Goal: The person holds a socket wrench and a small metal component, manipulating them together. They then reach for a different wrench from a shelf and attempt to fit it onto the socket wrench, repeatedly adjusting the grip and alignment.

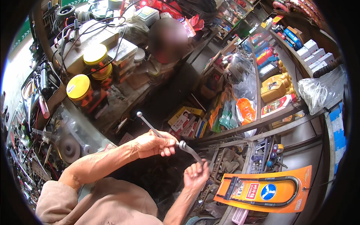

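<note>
A slim silver metal lever with a ball end (147, 125) is held out in front of my chest. My left hand (156, 144) wraps round its straight part, fingers closed, with the ball pointing up and to the left. Beyond my left fingers are a round pivot-like joint (182, 144) and a bent grey arm (194, 154). The lower end of that arm goes into my right hand (196, 175), whose fingers are closed on it. What lies inside each grip is hidden.
Left stands a glass counter (90, 129) with yellow-lidded jars (79, 87). A U-shaped lock on an orange card (264, 191) lies right of my right hand. Shelves (258, 123) with yellow bottles (275, 87) rise at the right. Boxes (183, 120) sit low ahead.
</note>
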Action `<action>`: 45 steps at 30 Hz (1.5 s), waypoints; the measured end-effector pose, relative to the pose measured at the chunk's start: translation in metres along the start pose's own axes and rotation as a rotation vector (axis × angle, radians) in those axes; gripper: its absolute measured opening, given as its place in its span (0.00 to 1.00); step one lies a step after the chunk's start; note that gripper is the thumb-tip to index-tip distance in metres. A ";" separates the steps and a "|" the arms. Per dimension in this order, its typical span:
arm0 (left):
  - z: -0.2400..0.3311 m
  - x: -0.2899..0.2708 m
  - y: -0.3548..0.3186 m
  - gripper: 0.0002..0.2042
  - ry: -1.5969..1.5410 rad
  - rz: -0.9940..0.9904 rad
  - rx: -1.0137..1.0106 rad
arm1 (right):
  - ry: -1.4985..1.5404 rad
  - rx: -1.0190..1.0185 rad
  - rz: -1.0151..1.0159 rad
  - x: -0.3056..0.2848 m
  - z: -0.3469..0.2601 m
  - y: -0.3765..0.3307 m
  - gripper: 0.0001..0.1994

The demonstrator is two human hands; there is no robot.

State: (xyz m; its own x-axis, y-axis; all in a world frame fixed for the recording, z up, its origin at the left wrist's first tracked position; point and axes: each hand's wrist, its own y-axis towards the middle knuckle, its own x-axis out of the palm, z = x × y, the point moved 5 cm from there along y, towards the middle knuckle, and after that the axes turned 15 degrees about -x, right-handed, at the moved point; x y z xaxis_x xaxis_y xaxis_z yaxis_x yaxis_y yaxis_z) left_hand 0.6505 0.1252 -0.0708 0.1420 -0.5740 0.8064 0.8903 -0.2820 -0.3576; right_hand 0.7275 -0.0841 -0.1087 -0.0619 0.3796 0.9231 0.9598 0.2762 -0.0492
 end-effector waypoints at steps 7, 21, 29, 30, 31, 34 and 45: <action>-0.005 -0.018 0.008 0.06 -0.113 0.259 -0.034 | -1.020 -0.554 -0.213 0.063 -0.021 -0.074 0.16; -0.013 0.020 -0.013 0.13 0.602 -0.116 -0.246 | -0.882 -0.281 -0.325 0.148 -0.032 0.056 0.13; -0.001 0.006 -0.005 0.11 0.124 -0.085 -0.025 | -0.147 0.124 0.141 -0.003 0.006 0.038 0.16; 0.000 0.004 -0.002 0.10 0.067 -0.046 0.000 | -0.115 0.137 0.182 -0.015 0.012 0.022 0.16; 0.001 0.000 0.000 0.09 0.028 -0.012 0.013 | -0.049 0.141 0.126 -0.023 0.018 0.003 0.15; 0.001 -0.009 0.002 0.08 -0.031 0.108 -0.002 | -0.062 0.070 0.094 -0.021 0.026 -0.048 0.12; -0.001 -0.016 0.004 0.07 0.090 0.309 -0.084 | -1.262 -0.676 -0.394 0.105 -0.033 -0.081 0.13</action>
State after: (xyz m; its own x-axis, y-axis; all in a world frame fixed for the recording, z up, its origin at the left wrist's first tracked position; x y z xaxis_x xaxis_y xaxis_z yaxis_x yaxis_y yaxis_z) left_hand 0.6516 0.1321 -0.0853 0.3578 -0.7072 0.6098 0.7717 -0.1438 -0.6195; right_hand 0.6526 -0.0958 0.0045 -0.1930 0.9743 -0.1157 0.7458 0.2223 0.6279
